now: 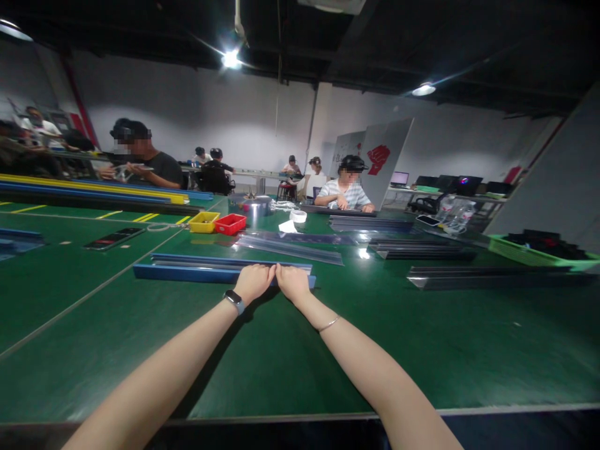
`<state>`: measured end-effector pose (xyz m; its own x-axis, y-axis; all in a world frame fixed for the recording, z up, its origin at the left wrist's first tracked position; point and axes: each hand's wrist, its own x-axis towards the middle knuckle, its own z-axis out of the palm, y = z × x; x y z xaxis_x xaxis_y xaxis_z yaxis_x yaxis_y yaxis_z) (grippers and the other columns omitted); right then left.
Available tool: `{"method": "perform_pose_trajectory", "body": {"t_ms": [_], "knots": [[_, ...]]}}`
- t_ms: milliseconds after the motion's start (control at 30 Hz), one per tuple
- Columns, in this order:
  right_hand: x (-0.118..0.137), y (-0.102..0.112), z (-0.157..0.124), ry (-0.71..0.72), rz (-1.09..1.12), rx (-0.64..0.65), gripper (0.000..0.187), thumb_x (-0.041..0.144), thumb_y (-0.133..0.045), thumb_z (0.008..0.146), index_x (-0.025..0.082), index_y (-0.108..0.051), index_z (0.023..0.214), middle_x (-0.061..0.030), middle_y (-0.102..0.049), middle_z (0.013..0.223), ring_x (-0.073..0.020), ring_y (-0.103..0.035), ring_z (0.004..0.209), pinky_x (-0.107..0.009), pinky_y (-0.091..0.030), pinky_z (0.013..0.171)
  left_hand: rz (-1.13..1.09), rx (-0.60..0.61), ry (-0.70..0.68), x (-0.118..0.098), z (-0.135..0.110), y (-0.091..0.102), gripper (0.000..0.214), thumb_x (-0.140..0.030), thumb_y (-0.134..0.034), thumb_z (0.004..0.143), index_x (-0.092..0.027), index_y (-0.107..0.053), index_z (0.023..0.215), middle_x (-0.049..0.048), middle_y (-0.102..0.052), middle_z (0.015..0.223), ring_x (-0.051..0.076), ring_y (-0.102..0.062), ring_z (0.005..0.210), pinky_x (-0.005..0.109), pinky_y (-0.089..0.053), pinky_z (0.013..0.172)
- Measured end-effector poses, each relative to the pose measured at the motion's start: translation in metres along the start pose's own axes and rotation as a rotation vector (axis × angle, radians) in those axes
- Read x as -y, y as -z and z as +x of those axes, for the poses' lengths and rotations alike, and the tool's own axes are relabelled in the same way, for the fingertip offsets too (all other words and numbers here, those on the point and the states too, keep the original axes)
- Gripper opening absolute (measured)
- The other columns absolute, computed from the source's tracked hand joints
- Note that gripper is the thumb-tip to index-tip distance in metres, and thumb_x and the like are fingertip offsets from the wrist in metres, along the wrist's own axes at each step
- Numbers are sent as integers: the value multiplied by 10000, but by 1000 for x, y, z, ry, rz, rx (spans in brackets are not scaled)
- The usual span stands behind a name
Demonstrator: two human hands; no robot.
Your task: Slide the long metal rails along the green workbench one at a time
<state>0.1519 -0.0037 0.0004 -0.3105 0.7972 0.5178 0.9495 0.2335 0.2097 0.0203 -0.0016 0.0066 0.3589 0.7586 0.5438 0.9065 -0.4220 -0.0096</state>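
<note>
A long blue strip [187, 272] lies across the green table [140, 350] in front of me. My left hand [254, 282] and my right hand [292, 282] rest side by side on its right part, fingers curled over its near edge and thumbs touching. A watch sits on my left wrist and a thin bracelet on my right. A second, thinner blue-grey strip [197, 259] lies just behind the first.
Clear plastic strips [290, 245] lie farther back, dark strips [492, 279] to the right. A yellow bin [204, 222] and a red bin [230, 224] stand beyond. A green tray [529, 250] sits at far right. Phones [112, 238] lie at left. Other people sit at the far tables.
</note>
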Motion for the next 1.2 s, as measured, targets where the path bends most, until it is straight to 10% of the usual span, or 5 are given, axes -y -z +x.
{"method": "perform_pose_trajectory", "body": {"t_ms": [1200], "knots": [[2,1,0,-14,11,5,441,263,-218,903,136,-628,803,-99,-652,699,-147,-606,638,-230,-406,585,-1,-54,-24,9,-3,-6,539,-395,-178,881,-142,-619,702,95,-625,682,175,-581,695,273,-389,646]]}}
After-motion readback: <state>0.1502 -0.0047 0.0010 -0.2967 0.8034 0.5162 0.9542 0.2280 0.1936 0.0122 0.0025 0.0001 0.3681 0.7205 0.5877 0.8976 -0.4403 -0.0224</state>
